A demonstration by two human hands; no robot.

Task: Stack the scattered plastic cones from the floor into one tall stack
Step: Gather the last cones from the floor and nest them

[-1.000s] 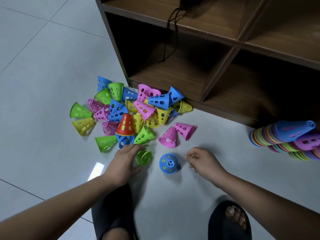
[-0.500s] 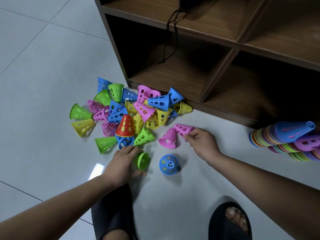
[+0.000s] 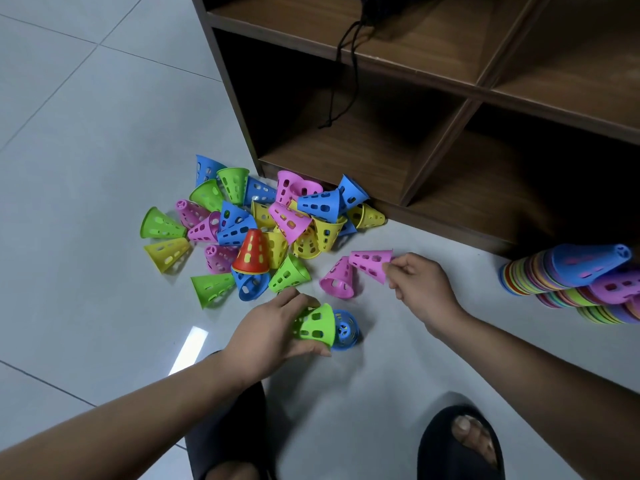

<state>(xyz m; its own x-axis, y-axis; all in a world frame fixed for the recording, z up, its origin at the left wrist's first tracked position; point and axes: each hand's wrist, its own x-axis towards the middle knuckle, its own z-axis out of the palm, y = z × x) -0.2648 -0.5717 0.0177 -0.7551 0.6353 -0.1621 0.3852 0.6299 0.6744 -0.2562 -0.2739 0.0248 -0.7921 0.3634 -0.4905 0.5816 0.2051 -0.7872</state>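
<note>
A heap of perforated plastic cones (image 3: 263,226) in blue, green, pink, yellow and red lies on the floor by the shelf corner. My left hand (image 3: 270,334) grips a green cone (image 3: 317,327) and holds it against a blue cone (image 3: 346,330) standing on the floor. My right hand (image 3: 420,289) pinches the rim of a pink cone (image 3: 369,263) lying on its side. Another pink cone (image 3: 337,280) stands beside it. At the right edge lie long stacks of nested cones (image 3: 571,275), on their sides.
A brown wooden shelf unit (image 3: 433,161) with open compartments stands behind the heap, a black cord (image 3: 341,81) hanging into one. My two feet in black slippers (image 3: 460,445) are at the bottom. Grey floor tiles (image 3: 86,150) spread to the left.
My left hand picked up the green cone and carried it right, onto the blue cone. My right hand reached up to the lying pink cone and took its rim.
</note>
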